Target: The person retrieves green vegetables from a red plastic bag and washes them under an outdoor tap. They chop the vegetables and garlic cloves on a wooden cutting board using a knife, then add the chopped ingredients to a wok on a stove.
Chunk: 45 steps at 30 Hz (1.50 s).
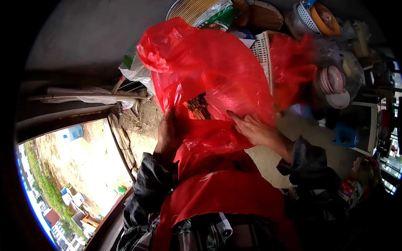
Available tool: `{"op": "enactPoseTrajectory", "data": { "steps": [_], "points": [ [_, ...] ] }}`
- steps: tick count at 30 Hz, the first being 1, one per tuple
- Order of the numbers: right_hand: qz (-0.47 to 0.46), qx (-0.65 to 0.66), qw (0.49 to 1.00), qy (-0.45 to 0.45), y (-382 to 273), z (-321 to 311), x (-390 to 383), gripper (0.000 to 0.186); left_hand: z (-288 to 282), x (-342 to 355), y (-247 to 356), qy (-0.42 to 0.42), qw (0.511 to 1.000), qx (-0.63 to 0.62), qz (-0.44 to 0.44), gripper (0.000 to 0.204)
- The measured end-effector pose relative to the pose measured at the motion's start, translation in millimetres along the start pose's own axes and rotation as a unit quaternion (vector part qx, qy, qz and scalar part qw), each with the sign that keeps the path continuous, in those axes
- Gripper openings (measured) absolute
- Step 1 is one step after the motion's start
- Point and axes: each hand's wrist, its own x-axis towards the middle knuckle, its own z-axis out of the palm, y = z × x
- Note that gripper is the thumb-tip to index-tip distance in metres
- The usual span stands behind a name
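Rough concrete ledge, crowded at its far end

On the grey, sandy concrete ledge (268, 161) sit a white slatted plastic crate (261, 50), a round woven bamboo tray (190, 9) (partly covered), and a clear bag of stacked bowls (335, 81).

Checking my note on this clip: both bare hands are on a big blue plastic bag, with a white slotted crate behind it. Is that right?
Not quite: the colour is wrong. The head view shows the plastic bag is red, not blue. The rest stands: the left hand and right hand are both on it, and a white slotted crate sits behind it.
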Motion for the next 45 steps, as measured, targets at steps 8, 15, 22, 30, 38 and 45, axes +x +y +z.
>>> {"op": "enactPoseTrajectory", "data": {
  "steps": [8, 15, 22, 30, 38, 45],
  "points": [
    [-0.188, 0.512, 0.833, -0.087, -62, -19, 33, 0.028, -26, -66, -4, -0.064, 0.993, -0.098, -0.016, 0.039],
    [-0.184, -0.025, 0.957, -0.224, -121, 32, 111, 0.015, -25, -109, -5, -0.073, 0.990, -0.125, 0.000, 0.040],
    [-0.110, 0.061, 0.989, -0.071, -107, 108, 132, 0.049, -48, -130, -7, -0.036, 0.996, -0.086, 0.015, 0.044],
    [-0.045, 0.247, 0.967, -0.047, -79, 100, 123, 0.031, -61, -148, 0, -0.042, 0.998, -0.029, 0.036, 0.046],
    [0.052, 0.434, 0.898, -0.050, -79, 83, 103, 0.038, -55, -145, 10, -0.080, 0.991, -0.103, -0.035, 0.046],
    [-0.127, 0.116, 0.977, 0.128, -73, 124, 100, 0.048, -52, -140, 6, -0.101, 0.990, -0.093, -0.042, 0.047]
  ]
}}
